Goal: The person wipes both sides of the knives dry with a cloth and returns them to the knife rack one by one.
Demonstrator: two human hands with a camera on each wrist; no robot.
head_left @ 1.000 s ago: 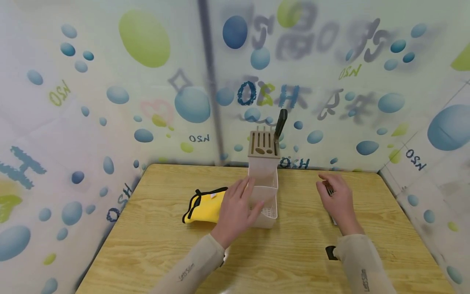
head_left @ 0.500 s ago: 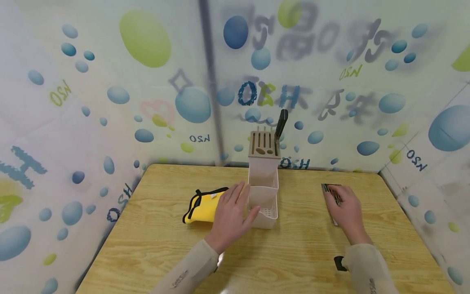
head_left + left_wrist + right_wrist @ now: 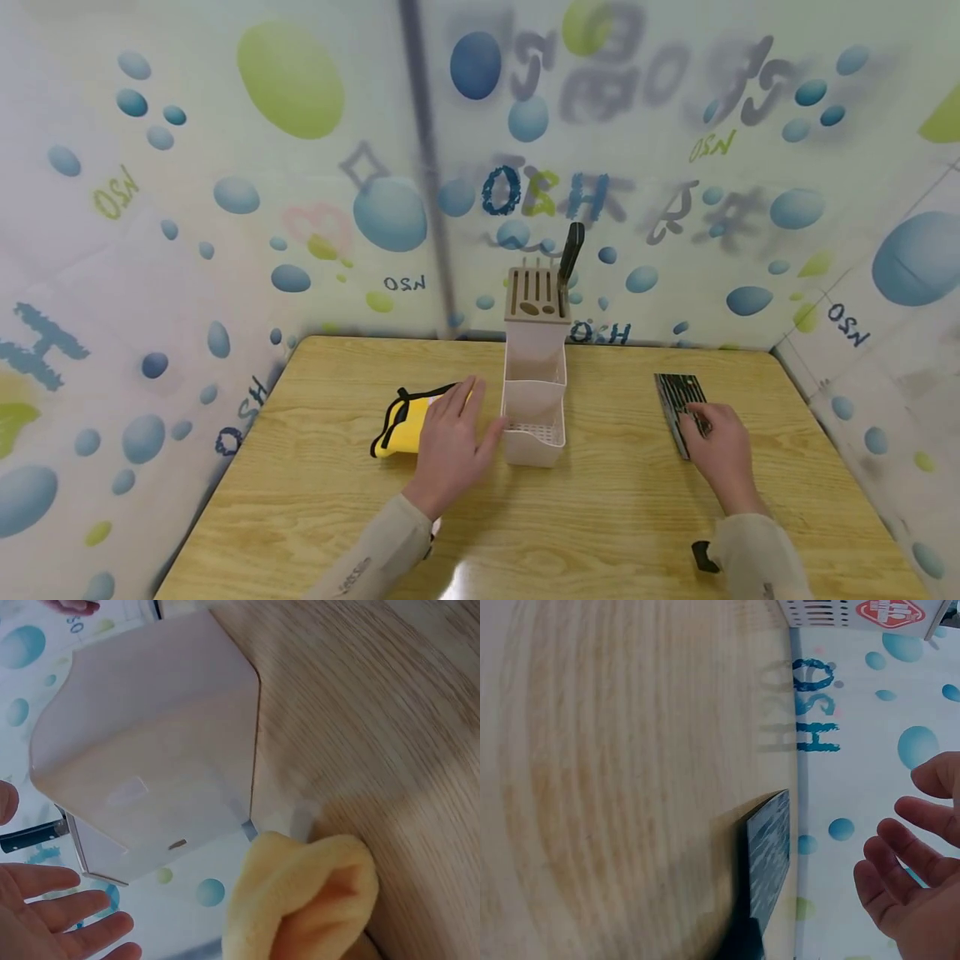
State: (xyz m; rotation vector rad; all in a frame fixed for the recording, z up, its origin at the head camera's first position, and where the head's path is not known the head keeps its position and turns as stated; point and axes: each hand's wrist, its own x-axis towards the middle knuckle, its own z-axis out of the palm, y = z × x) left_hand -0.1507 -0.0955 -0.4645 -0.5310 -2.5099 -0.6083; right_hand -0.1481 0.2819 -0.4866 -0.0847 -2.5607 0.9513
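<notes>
A white plastic holder (image 3: pixel 534 400) with a brown slotted top stands at the middle back, a black-handled knife (image 3: pixel 572 254) in its right slot. My left hand (image 3: pixel 452 450), fingers extended, is over the right part of a yellow cloth with black trim (image 3: pixel 405 429), beside the holder. In the left wrist view that hand (image 3: pixel 52 911) shows spread fingers holding nothing. My right hand (image 3: pixel 722 450) hovers over the near part of a dark striped flat item (image 3: pixel 678 392). The right wrist view shows the hand (image 3: pixel 922 877) with loosely bent, empty fingers, apart from the flat item (image 3: pixel 769 844).
The wooden table (image 3: pixel 585 533) meets a patterned wall covering (image 3: pixel 645 208) with blue and green spots along its back edge. A red label (image 3: pixel 890 612) is on the holder's side in the right wrist view.
My left hand has moved left and slightly nearer, away from the holder. My right hand has drawn nearer and to the right, uncovering more of the striped item.
</notes>
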